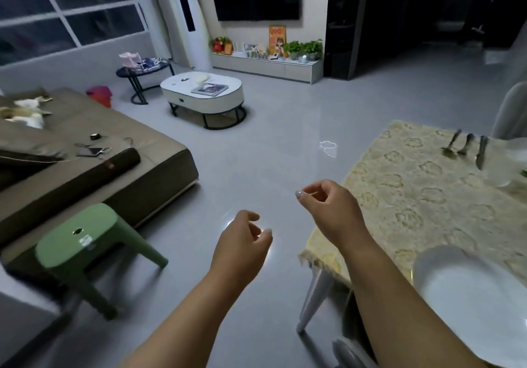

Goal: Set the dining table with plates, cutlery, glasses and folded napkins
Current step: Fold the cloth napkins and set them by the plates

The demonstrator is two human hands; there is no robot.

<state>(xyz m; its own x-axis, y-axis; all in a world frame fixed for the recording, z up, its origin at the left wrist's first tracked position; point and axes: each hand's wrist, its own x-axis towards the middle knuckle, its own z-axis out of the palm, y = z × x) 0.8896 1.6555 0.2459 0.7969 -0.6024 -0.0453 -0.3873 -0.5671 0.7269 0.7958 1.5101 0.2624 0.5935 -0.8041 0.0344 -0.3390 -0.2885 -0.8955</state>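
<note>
Cream flower-patterned tablecloth, white plate

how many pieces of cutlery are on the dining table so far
3, side by side at the far right of the tablecloth: a spoon, a second blurred piece, and a knife. More may lie beyond the frame's right edge.

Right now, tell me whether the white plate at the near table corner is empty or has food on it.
Empty. The round white plate on the cream patterned tablecloth shows only bare white surface, though its right part runs out of frame.

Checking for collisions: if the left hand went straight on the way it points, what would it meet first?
Probably nothing close: the left hand points over bare floor toward the white coffee table, though depth is unclear.
</note>
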